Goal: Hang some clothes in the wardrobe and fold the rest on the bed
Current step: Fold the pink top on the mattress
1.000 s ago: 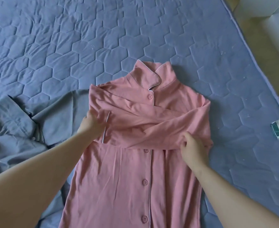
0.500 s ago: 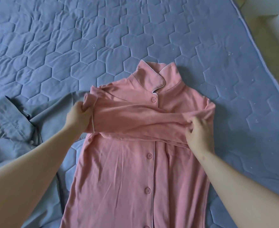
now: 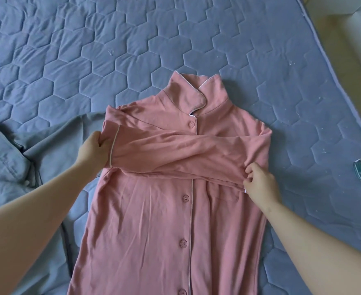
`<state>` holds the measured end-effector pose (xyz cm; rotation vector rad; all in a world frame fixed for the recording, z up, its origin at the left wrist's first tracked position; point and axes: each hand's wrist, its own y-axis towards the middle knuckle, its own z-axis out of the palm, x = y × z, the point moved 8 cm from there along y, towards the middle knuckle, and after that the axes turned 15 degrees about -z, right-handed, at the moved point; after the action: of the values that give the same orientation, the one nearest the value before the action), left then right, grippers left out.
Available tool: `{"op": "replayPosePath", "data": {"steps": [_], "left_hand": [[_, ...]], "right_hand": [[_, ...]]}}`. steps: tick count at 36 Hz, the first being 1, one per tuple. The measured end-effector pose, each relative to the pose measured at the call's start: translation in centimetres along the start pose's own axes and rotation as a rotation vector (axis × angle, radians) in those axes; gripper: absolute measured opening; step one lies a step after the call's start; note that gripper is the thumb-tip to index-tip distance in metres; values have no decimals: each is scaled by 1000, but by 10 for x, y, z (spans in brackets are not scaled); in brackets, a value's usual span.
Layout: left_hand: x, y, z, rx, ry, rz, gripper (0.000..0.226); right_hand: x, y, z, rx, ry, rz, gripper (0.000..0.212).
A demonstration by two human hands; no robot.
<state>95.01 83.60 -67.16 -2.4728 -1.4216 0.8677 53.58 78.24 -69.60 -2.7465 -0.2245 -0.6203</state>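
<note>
My left hand [image 3: 93, 149] and right hand [image 3: 260, 182] pinch the soft, floppy pink shirt [image 3: 154, 220] mid-frame, best held at its folded sleeve edges.

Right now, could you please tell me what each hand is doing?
Left hand: closed on the cuff of the pink shirt.
Right hand: closed, pinching the shirt's folded sleeve.

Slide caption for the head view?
Both hands, left and right, pinch the folded-in sleeves of a pink shirt on the quilted bed.
</note>
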Motion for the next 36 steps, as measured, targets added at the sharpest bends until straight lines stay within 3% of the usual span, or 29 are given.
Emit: {"op": "replayPosePath", "data": {"steps": [5, 7, 12, 16, 22, 25, 27, 28, 30, 36], "left_hand": [[9, 3, 13, 32, 28, -56, 18], [8, 2, 17, 20, 45, -65, 21], [5, -3, 15, -5, 71, -46, 19], [5, -5, 4, -25, 78, -36, 22], [9, -14, 9, -8, 80, -78, 26], [21, -16, 18, -12, -12, -180, 40], [34, -25, 24, -7, -72, -272, 57], [42, -30, 29, 10, -85, -295, 66], [56, -44, 36, 49, -57, -300, 74], [104, -86, 52, 140, 22, -339, 60]], "right_hand": [[-11, -22, 5, 69, -199, -94, 26], [-19, -24, 1, -18, -121, -89, 18], [-34, -28, -9, -201, 66, 32, 26], [-53, -39, -26, -353, 117, 155, 12], [-72, -38, -6, -303, 181, 245, 15], [-82, -42, 6, -359, 362, 363, 7], [-84, -50, 16, -383, 476, 407, 20], [-80, -57, 22, -370, 536, 411, 29], [-69, -78, 37, -278, 627, 427, 20], [-65, -159, 81, -18, 624, 477, 15]]}}
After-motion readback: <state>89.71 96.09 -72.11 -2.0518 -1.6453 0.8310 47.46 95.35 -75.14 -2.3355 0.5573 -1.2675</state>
